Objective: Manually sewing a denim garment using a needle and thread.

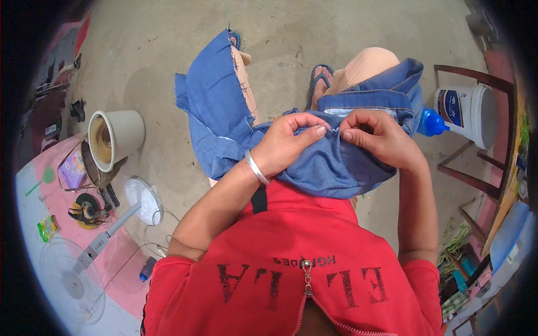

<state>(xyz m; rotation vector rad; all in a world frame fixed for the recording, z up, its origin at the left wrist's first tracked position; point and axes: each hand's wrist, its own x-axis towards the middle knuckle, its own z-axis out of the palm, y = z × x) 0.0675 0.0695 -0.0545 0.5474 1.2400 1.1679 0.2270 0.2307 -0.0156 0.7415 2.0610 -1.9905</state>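
The left hand and right hand are pinching a gathered bit of soft blue denim cloth, which is spreading across the person's knees.

The denim cloth is blue, the shirt red with black lettering, and the bangle silver.

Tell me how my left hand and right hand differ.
The left hand has a silver bangle at its wrist; the right hand has none. The left hand points rightward across the picture, while the right hand points leftward. Both pinch the blue denim, thumb against finger, close to each other.
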